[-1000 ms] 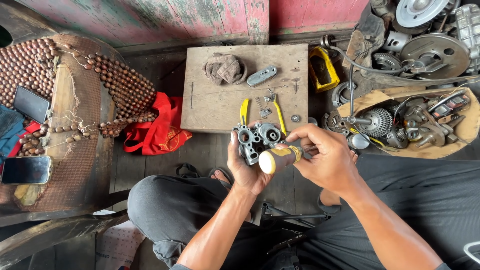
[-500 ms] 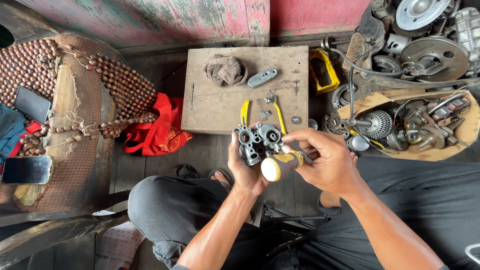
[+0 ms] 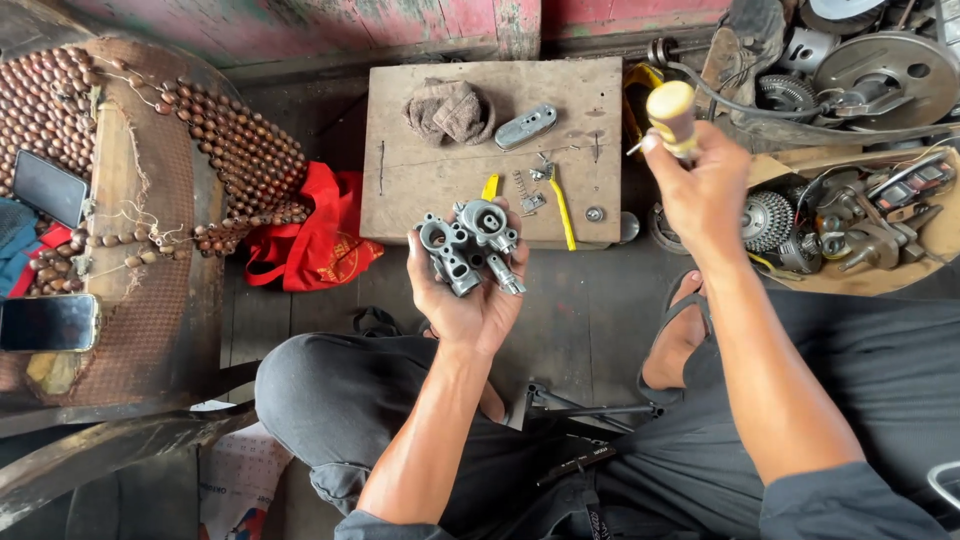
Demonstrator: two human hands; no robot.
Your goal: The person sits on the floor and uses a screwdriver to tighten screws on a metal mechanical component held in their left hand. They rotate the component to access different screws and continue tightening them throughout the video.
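My left hand (image 3: 468,300) cradles a grey cast-metal carburettor body (image 3: 468,243) palm up, just in front of a low wooden board (image 3: 420,180). My right hand (image 3: 700,185) is raised to the right, away from the part, gripping a screwdriver by its yellowish handle (image 3: 671,110); its shaft is hidden behind the fingers. On the board lie a crumpled brown rag (image 3: 447,110), a small grey metal cover (image 3: 527,126), yellow-handled pliers (image 3: 560,205), a spring and small screws (image 3: 527,190).
A heap of engine parts, gears and cables (image 3: 850,90) fills the upper right, some in a cardboard tray (image 3: 890,270). A red cloth bag (image 3: 320,240) lies left of the board. A beaded seat cover (image 3: 140,130) with two phones (image 3: 48,322) is at far left.
My right hand has lifted the screwdriver off the carburettor body and swung it up and to the right. The left hand still holds the part, now turned more open to view.
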